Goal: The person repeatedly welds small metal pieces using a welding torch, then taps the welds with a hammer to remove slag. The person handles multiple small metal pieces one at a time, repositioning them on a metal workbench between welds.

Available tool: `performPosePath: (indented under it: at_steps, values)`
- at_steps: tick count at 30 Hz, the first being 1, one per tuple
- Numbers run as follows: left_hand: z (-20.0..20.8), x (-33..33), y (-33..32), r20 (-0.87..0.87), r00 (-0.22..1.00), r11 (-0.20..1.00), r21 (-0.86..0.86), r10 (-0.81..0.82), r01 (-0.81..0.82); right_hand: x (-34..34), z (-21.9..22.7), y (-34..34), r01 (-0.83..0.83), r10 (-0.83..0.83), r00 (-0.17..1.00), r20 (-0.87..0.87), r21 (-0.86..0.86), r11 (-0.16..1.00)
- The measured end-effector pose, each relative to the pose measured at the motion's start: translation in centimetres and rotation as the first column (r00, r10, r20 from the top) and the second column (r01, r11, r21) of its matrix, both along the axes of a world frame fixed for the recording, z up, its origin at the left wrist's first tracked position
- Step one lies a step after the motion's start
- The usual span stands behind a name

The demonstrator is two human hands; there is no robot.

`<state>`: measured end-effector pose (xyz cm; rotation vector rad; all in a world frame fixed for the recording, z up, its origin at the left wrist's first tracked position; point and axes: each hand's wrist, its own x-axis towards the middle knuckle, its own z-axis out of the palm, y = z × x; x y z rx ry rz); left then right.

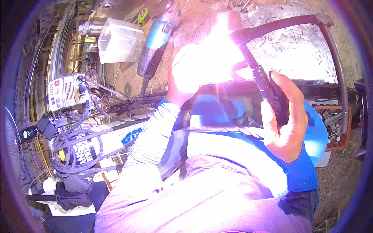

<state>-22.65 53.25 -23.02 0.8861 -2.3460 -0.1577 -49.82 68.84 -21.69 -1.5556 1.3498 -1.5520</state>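
My right hand (pixel 287 124) is closed round the black handle of a welding torch (pixel 268 85), with thumb and fingers on either side of it. The torch slants up and left toward a blinding white arc glare. Beside that glare is my left hand (pixel 184 75), so washed out that its fingers cannot be made out, nor whether it holds anything. A round, pinkish metal piece (pixel 227 21) shows just above the bright spot. The spot where the torch tip meets the work is lost in the light.
Left of my hands lie a teal angle grinder (pixel 158 37), a translucent plastic container (pixel 120 42) and a green tape measure (pixel 143 16). A marked metal sheet (pixel 307 58) is at the back right. A welding machine (pixel 66 93) and coiled cable (pixel 72 151) stand left; a scrap box (pixel 345 143) right.
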Motion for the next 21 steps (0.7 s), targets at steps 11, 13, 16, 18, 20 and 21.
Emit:
performPosePath:
  at_steps: [11,13,16,18,20,21]
  values:
    - [0.39,-0.82,-0.15,-0.126,0.991,0.985,0.171,0.036,-0.014,-0.21,-0.75,-0.58,0.062,-0.062,0.995,0.08,0.005,0.998]
    - [0.39,-0.7,-0.35,-0.117,0.993,0.986,0.165,0.019,0.001,-0.23,-0.79,-0.6,0.07,-0.07,0.996,0.058,0.001,0.998]
    - [0.31,-0.7,-0.51,-0.124,0.992,0.985,0.175,0.015,0.007,-0.13,-0.74,-0.62,0.071,-0.07,0.997,0.042,-0.018,0.997]
    - [0.27,-0.75,-0.53,-0.13,0.991,0.983,0.184,0.016,0.008,-0.05,-0.66,-0.62,0.063,-0.062,0.997,0.037,-0.029,0.998]
    - [0.34,-0.83,-0.53,-0.131,0.991,0.982,0.19,0.016,0.009,0.0,-0.57,-0.71,0.047,-0.046,0.998,0.035,-0.035,0.998]
    - [0.34,-0.85,-0.54,-0.131,0.991,0.981,0.193,0.018,0.008,0.06,-0.55,-0.78,0.042,-0.041,0.999,0.034,-0.043,0.998]
